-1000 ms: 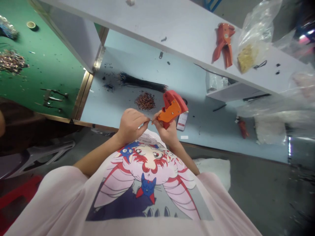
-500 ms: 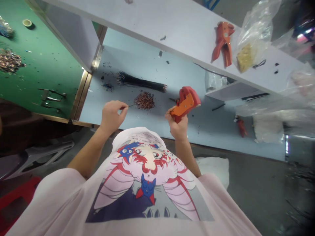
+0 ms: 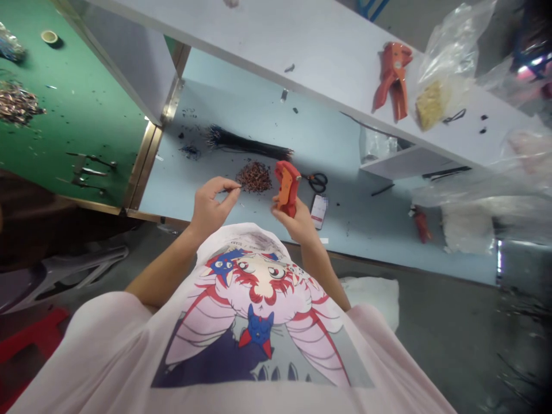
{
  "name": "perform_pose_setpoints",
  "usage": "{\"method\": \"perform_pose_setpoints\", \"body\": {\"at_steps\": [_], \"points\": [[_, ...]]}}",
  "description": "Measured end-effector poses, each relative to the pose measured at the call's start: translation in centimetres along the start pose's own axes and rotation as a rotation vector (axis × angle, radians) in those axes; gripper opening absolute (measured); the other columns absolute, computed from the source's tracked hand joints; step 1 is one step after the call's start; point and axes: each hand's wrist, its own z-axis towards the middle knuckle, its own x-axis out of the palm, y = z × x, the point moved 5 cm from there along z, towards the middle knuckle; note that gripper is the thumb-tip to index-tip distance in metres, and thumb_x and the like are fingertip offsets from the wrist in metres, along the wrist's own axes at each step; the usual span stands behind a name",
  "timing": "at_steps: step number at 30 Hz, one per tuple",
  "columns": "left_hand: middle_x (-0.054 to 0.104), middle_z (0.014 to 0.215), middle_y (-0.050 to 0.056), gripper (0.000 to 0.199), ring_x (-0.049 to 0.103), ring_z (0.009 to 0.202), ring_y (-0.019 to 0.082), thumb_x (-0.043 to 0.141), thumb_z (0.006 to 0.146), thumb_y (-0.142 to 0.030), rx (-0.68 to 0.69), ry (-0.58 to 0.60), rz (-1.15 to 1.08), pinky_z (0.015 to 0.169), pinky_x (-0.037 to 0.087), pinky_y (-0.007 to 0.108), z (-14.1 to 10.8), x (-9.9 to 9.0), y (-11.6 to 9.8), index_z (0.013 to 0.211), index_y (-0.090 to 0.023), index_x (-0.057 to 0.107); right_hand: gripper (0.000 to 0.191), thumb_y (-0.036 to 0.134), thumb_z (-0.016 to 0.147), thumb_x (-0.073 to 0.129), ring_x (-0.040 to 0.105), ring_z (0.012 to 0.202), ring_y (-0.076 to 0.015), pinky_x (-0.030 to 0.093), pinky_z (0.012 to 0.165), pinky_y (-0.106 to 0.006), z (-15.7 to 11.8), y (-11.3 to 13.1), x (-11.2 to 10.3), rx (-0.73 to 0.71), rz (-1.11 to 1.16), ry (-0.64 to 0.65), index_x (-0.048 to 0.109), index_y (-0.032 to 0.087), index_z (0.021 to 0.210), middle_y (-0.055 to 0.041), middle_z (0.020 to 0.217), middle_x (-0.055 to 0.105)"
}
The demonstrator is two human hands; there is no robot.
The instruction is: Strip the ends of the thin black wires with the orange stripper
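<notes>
My right hand (image 3: 293,217) grips an orange-and-red hand wire stripper (image 3: 287,187), held upright with its jaws pointing away from me. My left hand (image 3: 211,202) pinches a thin wire (image 3: 237,186) between finger and thumb, though the wire barely shows. Those fingertips are close to a heap of cut wire pieces (image 3: 254,176), and the hands are apart. Beyond the heap lies a bundle of black wires (image 3: 245,147) on the pale blue workbench (image 3: 185,190).
Black-handled scissors (image 3: 317,181) and a small card (image 3: 319,211) lie right of the tool. A white shelf (image 3: 284,57) overhead holds another orange stripper (image 3: 392,77) and a plastic bag (image 3: 444,75). Left stands a green bench (image 3: 77,109) with pliers (image 3: 88,167).
My right hand has moved left, bringing the stripper more upright and uncovering the scissors. My left hand has moved right, nearer the heap of wire pieces, with its fingers still pinched.
</notes>
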Motion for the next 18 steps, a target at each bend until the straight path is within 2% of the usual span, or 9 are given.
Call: {"method": "perform_pose_setpoints", "body": {"at_steps": [3, 7, 13, 18], "points": [[0.068, 0.081, 0.001, 0.01, 0.06, 0.078, 0.013, 0.056, 0.083, -0.023, 0.091, -0.001, 0.019, 0.076, 0.046, 0.027, 0.0, 0.0, -0.8, 0.08, -0.019, 0.065, 0.028, 0.032, 0.075, 0.067, 0.058, 0.072, -0.0158, 0.05, 0.069, -0.033, -1.1, 0.1, 1.0, 0.081, 0.297, 0.198, 0.057, 0.016, 0.096, -0.004, 0.086, 0.06], [0.067, 0.082, 0.001, 0.011, 0.059, 0.08, 0.014, 0.054, 0.086, -0.025, 0.149, -0.01, 0.042, 0.077, 0.046, 0.028, -0.1, 0.1, -1.4, 0.083, -0.02, 0.063, 0.033, 0.033, 0.074, 0.07, 0.061, 0.073, -0.0171, 0.053, 0.066, -0.033, -2.5, 0.7, 1.9, 0.2, 0.606, 0.402, 0.058, 0.015, 0.099, -0.006, 0.087, 0.06], [0.068, 0.084, 0.001, 0.013, 0.06, 0.082, 0.015, 0.052, 0.088, -0.029, 0.152, -0.003, 0.078, 0.08, 0.045, 0.031, -0.2, -0.1, -1.4, 0.086, -0.021, 0.062, 0.036, 0.03, 0.068, 0.074, 0.062, 0.075, -0.0192, 0.054, 0.068, -0.036, -3.6, 1.5, 2.5, 0.287, 0.835, 0.519, 0.059, 0.014, 0.097, -0.0047, 0.083, 0.06], [0.068, 0.085, 0.001, 0.013, 0.059, 0.082, 0.015, 0.052, 0.088, -0.029, 0.219, 0.015, 0.075, 0.081, 0.044, 0.03, -0.3, 0.1, -1.8, 0.087, -0.021, 0.062, 0.035, 0.029, 0.069, 0.071, 0.061, 0.071, -0.0173, 0.054, 0.067, -0.034, -4.2, 2.2, 3.0, 0.309, 0.889, 0.587, 0.058, 0.013, 0.098, -0.0041, 0.081, 0.06]]}}
